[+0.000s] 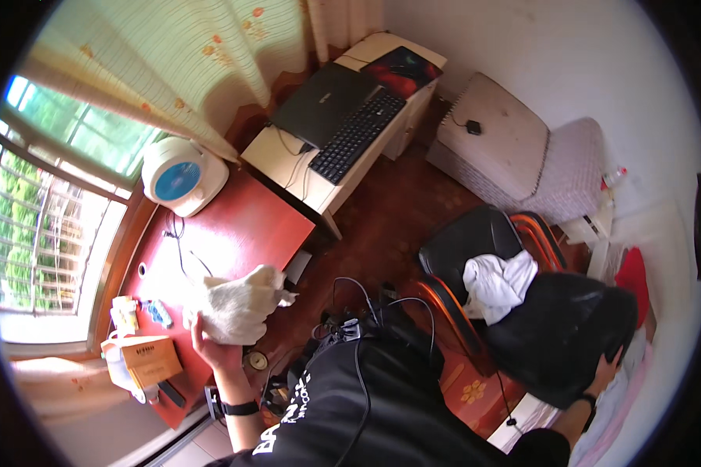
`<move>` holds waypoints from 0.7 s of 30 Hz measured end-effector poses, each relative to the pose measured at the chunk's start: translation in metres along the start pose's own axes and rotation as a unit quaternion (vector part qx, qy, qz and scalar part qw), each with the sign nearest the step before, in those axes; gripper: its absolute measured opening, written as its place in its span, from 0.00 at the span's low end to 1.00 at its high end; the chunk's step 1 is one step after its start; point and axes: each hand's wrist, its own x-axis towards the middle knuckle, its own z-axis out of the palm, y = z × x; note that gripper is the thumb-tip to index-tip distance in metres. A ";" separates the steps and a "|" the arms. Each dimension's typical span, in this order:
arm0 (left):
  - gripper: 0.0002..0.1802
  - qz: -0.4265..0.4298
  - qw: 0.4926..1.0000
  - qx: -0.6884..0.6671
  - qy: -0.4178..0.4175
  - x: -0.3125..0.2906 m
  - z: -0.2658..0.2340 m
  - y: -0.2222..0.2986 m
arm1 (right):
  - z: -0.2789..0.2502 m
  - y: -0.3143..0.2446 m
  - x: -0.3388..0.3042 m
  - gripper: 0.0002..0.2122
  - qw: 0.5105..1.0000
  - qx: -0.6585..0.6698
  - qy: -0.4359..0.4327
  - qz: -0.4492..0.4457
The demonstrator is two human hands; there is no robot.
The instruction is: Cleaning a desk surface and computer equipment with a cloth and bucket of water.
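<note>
A greyish-white cloth hangs from my left hand, beside the edge of the red desk. The fingers are closed on it and partly hidden by its folds. On the other side, my right hand grips the top edge of the black backrest of an office chair. A crumpled white garment lies on the chair where the seat meets the backrest.
On the red desk stand a white fan, a cardboard box and a small blue item. Beyond are a laptop and a keyboard on a pale desk. A padded seat stands by the wall. Cables hang before my torso.
</note>
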 end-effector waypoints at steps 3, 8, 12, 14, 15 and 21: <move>0.26 -0.004 1.000 -0.006 -0.017 0.007 0.039 -0.032 | 0.013 0.018 0.015 0.34 0.993 -0.066 -0.012 0.099; 0.31 -0.091 0.992 -0.046 -0.076 0.009 0.109 -0.074 | 0.007 -0.079 0.011 0.23 0.928 0.174 0.232 -0.236; 0.35 -0.156 0.978 0.066 -0.120 0.015 0.158 -0.115 | -0.119 -0.349 -0.125 0.14 0.795 0.537 -0.101 -0.264; 0.38 -0.246 0.945 0.061 -0.208 0.005 0.199 -0.133 | -0.137 -0.428 -0.186 0.21 0.579 0.681 -0.306 -0.328; 0.39 -0.252 0.936 0.069 -0.237 0.004 0.210 -0.143 | -0.158 -0.456 -0.218 0.29 0.490 0.661 -0.411 -0.392; 0.52 -0.250 0.901 0.134 -0.330 0.014 0.226 -0.174 | -0.202 -0.535 -0.298 0.28 0.292 0.572 -0.621 -0.449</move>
